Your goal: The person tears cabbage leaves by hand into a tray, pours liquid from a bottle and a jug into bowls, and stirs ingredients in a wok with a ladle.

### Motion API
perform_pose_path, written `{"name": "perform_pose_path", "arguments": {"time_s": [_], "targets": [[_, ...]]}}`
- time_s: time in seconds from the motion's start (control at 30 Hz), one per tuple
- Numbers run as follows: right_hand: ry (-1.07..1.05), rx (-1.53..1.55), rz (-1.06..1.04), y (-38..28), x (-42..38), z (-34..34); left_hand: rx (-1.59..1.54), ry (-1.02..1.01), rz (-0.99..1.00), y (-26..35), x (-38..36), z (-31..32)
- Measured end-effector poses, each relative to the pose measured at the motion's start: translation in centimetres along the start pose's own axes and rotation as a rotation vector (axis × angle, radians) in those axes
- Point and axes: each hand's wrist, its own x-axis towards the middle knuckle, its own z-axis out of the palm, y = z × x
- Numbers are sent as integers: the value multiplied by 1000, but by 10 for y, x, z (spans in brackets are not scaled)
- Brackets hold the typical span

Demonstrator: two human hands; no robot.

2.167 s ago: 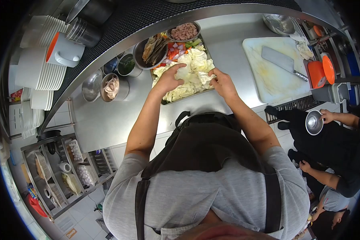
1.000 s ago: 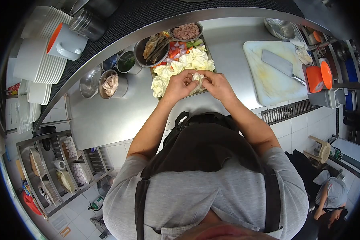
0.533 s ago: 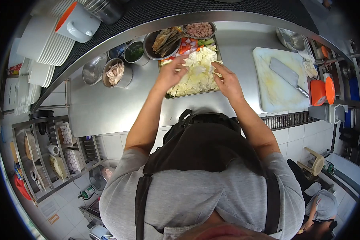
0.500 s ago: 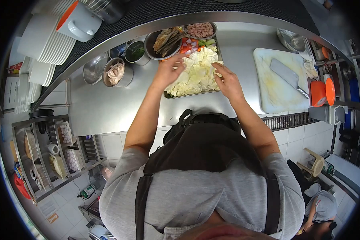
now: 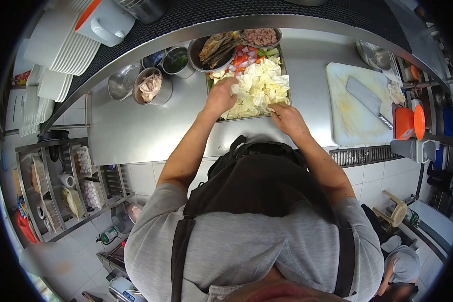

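Note:
Chopped pale cabbage (image 5: 259, 88) fills the front of a metal tray (image 5: 285, 75) on the steel counter. My left hand (image 5: 221, 97) is at the cabbage's left side, its fingers closed against the leaves; what lies between them is hidden. My right hand (image 5: 288, 119) touches the front right of the cabbage, thumb and fingers pinched on a leaf at the tray's edge. Behind the cabbage in the tray are cut red and purple vegetables (image 5: 244, 56). A bowl of dried fish (image 5: 216, 52) and a bowl of diced meat (image 5: 260, 36) stand over the tray's back part.
Metal containers (image 5: 150, 86) stand left on the counter (image 5: 126, 133). A cleaver (image 5: 365, 95) lies on a white cutting board (image 5: 340, 118) at right, near orange containers (image 5: 403, 123). Overhead runs a shelf (image 5: 287, 21) with plates and a mug (image 5: 103, 22). Another person (image 5: 405, 264) is at lower right.
My left hand has come down onto the cabbage's left side. My right hand has moved down toward the tray's front edge, and its fingers have closed. The cabbage pile has shifted shape.

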Motion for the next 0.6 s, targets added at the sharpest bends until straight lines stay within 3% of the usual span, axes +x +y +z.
{"name": "perform_pose_path", "arguments": {"time_s": [0.2,0.3,0.37,0.4,0.47,0.6], "targets": [[31,9,-66,-9,18,-5,-247,50,11,9,18,-36],[43,225,97,-34,36,-13,-504,-51,-26,32,21,-47],[-11,598,413,-40,51,-14,-1023,-189,-27,54,12,-51],[-8,597,413,-35,57,-11,-1023,-190,-25,54,13,-49],[62,936,423,-24,63,-1,-956,-181,15,52,13,-43],[30,813,400,-8,62,-1,-1009,-82,-47,34,13,-28]]}}
